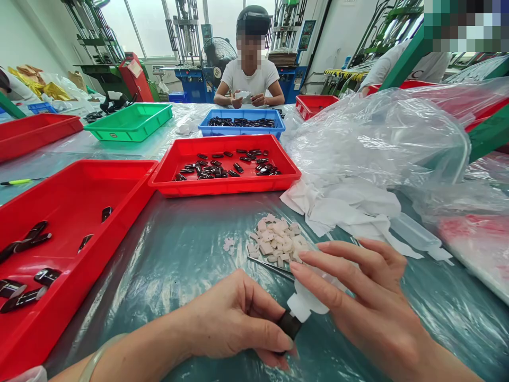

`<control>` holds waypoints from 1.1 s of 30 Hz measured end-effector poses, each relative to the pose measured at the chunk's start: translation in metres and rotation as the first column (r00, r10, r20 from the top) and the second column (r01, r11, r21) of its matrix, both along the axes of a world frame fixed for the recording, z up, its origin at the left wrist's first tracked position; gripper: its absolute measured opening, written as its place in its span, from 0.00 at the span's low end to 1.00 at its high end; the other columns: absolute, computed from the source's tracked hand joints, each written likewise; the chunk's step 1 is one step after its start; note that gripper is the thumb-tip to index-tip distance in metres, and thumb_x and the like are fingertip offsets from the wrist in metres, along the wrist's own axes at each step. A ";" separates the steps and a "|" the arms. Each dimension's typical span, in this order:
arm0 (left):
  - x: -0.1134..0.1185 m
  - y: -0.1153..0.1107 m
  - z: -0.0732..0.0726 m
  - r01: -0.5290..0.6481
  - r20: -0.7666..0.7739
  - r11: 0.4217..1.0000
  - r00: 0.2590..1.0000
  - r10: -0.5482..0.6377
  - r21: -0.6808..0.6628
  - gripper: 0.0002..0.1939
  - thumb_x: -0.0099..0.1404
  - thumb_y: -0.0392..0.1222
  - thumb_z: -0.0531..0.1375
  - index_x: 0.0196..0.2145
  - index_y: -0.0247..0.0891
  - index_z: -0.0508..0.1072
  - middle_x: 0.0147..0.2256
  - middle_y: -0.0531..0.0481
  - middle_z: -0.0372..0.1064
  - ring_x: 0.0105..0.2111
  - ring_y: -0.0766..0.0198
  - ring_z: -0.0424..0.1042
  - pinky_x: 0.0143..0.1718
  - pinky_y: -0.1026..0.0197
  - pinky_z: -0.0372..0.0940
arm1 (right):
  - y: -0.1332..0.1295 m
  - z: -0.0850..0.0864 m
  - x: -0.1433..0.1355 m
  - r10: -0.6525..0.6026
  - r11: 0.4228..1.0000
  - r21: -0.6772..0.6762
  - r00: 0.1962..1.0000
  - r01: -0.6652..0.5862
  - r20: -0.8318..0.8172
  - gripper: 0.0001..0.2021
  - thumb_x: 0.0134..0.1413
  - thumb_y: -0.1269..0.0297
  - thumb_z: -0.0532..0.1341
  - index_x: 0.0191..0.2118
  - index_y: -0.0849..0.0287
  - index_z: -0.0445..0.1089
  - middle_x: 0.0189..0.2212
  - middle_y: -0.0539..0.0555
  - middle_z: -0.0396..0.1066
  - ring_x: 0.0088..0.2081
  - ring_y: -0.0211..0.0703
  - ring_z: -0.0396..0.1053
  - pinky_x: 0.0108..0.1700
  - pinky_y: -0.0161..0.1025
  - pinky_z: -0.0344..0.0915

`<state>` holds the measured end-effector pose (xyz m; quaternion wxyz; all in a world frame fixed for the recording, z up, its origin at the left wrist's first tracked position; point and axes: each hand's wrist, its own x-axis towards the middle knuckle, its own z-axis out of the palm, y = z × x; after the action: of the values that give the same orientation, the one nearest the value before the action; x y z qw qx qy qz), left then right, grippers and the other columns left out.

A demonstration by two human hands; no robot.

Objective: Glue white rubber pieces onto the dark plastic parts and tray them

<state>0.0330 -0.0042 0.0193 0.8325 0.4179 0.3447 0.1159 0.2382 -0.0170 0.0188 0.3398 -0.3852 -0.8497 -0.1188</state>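
My left hand (242,321) is closed around a small dark, glossy part (289,324), pinched between thumb and fingers. The part's upper end meets a white, partly translucent piece (301,307), whose kind I cannot make out. My right hand (369,297) has its long fingers stretched over this piece and seems to hold it from behind; its thumb is hidden. Just beyond the hands is a pile of small pale pink and cream chips (278,241). Thin metal tweezers (272,267) lie at the pile's near edge, partly covered by the right hand.
Red trays (222,187) (99,254) with dark parts stand ahead and at left. Behind are a blue tray (242,130) and a green tray (129,137). White sheets (350,204), a translucent bottle-like piece (415,232) and plastic bags (382,138) lie right. A person (250,74) sits opposite.
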 end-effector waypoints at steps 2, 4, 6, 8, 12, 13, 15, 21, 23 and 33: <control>0.000 0.000 0.000 0.000 0.002 1.000 1.000 0.000 0.000 0.09 0.50 0.38 0.64 0.29 0.29 0.78 0.22 0.50 0.70 0.22 0.73 0.68 0.28 0.73 0.65 | 0.000 0.000 0.001 0.009 1.000 0.011 1.000 -0.009 0.002 0.14 0.62 0.73 0.50 0.42 0.51 0.70 0.39 0.48 0.75 0.46 0.42 0.65 0.55 0.50 0.48; 0.000 0.000 -0.001 0.003 0.003 1.000 1.000 -0.003 0.003 0.09 0.50 0.38 0.64 0.29 0.29 0.78 0.22 0.50 0.70 0.22 0.73 0.68 0.27 0.73 0.65 | 0.000 0.000 0.003 0.021 1.000 0.008 1.000 -0.022 0.011 0.14 0.62 0.73 0.50 0.43 0.51 0.70 0.39 0.48 0.75 0.46 0.43 0.65 0.55 0.50 0.48; -0.001 0.000 -0.001 0.005 0.002 1.000 1.000 -0.005 0.006 0.09 0.50 0.38 0.64 0.29 0.29 0.78 0.23 0.50 0.70 0.22 0.74 0.68 0.27 0.73 0.65 | 0.000 0.001 0.005 0.036 0.999 0.004 0.999 -0.036 0.025 0.14 0.62 0.73 0.50 0.42 0.51 0.70 0.39 0.49 0.75 0.46 0.43 0.65 0.55 0.50 0.48; -0.001 0.000 0.000 0.004 0.000 1.000 1.000 -0.004 0.005 0.09 0.50 0.38 0.64 0.29 0.29 0.78 0.22 0.50 0.70 0.22 0.73 0.68 0.27 0.73 0.65 | 0.001 0.001 0.006 0.048 0.999 0.009 0.999 -0.049 0.024 0.14 0.62 0.73 0.49 0.43 0.51 0.70 0.39 0.49 0.75 0.46 0.43 0.65 0.55 0.50 0.49; -0.001 0.000 0.001 -0.004 0.005 1.000 1.000 0.004 -0.006 0.09 0.50 0.37 0.64 0.29 0.30 0.78 0.22 0.50 0.70 0.22 0.73 0.69 0.28 0.73 0.65 | 0.003 -0.001 0.008 0.066 0.997 0.032 0.998 -0.066 0.007 0.16 0.63 0.73 0.48 0.43 0.50 0.71 0.39 0.48 0.75 0.47 0.42 0.65 0.55 0.51 0.49; -0.001 0.000 0.001 -0.005 0.009 1.000 1.000 0.005 -0.013 0.09 0.50 0.37 0.63 0.29 0.30 0.78 0.22 0.51 0.70 0.22 0.73 0.69 0.28 0.73 0.65 | 0.004 -0.001 0.008 0.071 0.997 0.029 0.997 -0.071 0.012 0.16 0.63 0.72 0.48 0.43 0.50 0.71 0.39 0.48 0.75 0.47 0.43 0.65 0.55 0.51 0.49; -0.001 0.000 0.001 -0.008 0.013 1.000 1.000 0.008 -0.026 0.08 0.50 0.36 0.64 0.29 0.30 0.78 0.22 0.51 0.70 0.22 0.73 0.69 0.27 0.73 0.66 | 0.004 -0.002 0.008 0.077 0.997 0.026 0.997 -0.078 0.019 0.16 0.64 0.72 0.47 0.42 0.50 0.71 0.39 0.48 0.75 0.47 0.43 0.65 0.55 0.51 0.49; 0.000 -0.002 -0.002 0.005 0.024 0.999 1.000 -0.004 -0.036 0.07 0.51 0.36 0.63 0.29 0.29 0.78 0.22 0.51 0.70 0.21 0.74 0.68 0.27 0.74 0.65 | 0.000 0.000 0.006 0.035 0.998 0.045 0.998 -0.038 0.052 0.13 0.62 0.72 0.50 0.43 0.51 0.70 0.39 0.49 0.75 0.46 0.43 0.65 0.53 0.51 0.51; 0.001 -0.002 -0.003 0.009 0.029 1.000 1.000 -0.008 -0.030 0.08 0.51 0.36 0.63 0.29 0.29 0.78 0.22 0.51 0.70 0.21 0.74 0.69 0.27 0.73 0.65 | -0.001 0.001 0.004 0.028 0.998 0.046 0.997 -0.031 0.067 0.13 0.61 0.73 0.51 0.43 0.51 0.70 0.39 0.48 0.75 0.46 0.44 0.65 0.53 0.51 0.51; 0.001 -0.002 -0.003 0.006 0.010 1.000 1.000 -0.006 -0.026 0.09 0.51 0.39 0.64 0.28 0.29 0.78 0.22 0.50 0.70 0.21 0.73 0.69 0.27 0.73 0.65 | -0.002 0.001 0.003 0.011 0.997 0.070 0.996 -0.017 0.093 0.13 0.64 0.68 0.49 0.41 0.51 0.70 0.38 0.47 0.75 0.45 0.41 0.64 0.56 0.50 0.47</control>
<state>0.0336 -0.0061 0.0167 0.8400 0.4075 0.3407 0.1111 0.2416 -0.0192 0.0196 0.3144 -0.3612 -0.8625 -0.1639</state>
